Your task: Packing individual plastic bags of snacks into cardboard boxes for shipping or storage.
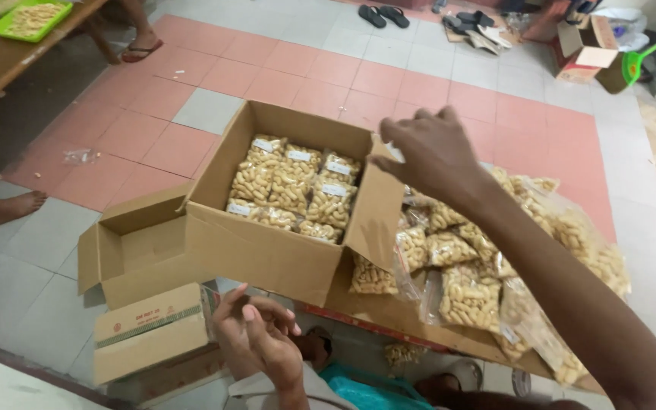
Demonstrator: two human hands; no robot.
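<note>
right hand (430,152) fingers spread, empty

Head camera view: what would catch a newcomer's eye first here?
An open cardboard box sits mid-floor, packed with clear bags of pale nuts. To its right lies a loose heap of bags. The right hand reaches over the box's right flap, and the left hand hovers empty near the bottom edge. A green tray rests on a table at top left.
</note>
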